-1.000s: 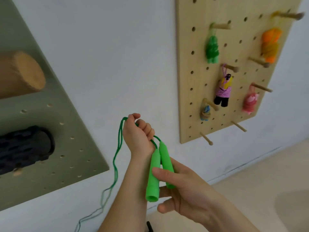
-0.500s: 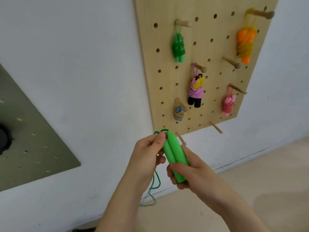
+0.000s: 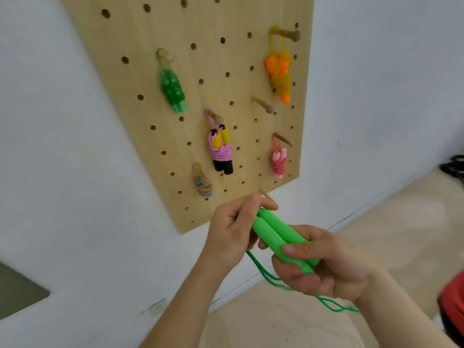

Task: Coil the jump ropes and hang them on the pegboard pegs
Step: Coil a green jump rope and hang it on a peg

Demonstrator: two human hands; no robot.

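Note:
My right hand (image 3: 319,264) grips two bright green jump rope handles (image 3: 276,234) held side by side. My left hand (image 3: 233,227) pinches the rope at the handles' top ends. The thin green rope (image 3: 266,275) hangs down under my right hand and trails to the right. Just above my hands the wooden pegboard (image 3: 175,26) is fixed to the white wall. Coiled ropes hang on its pegs: a green one (image 3: 173,89), an orange one (image 3: 278,74), a pink, yellow and black one (image 3: 221,149), a pink one (image 3: 278,159) and a small multicoloured one (image 3: 203,185).
One bare peg (image 3: 263,105) sticks out at the board's middle right, and another peg tip (image 3: 263,193) shows just above my left fingers. A grey-green panel corner (image 3: 17,290) is at the lower left. The pale floor (image 3: 414,209) lies right, with a red object (image 3: 452,297) at the edge.
The view has swung left and closer to the wooden pegboard. My hands brought the handles together; my left hand moved from a raised loop of rope down to the handle tops.

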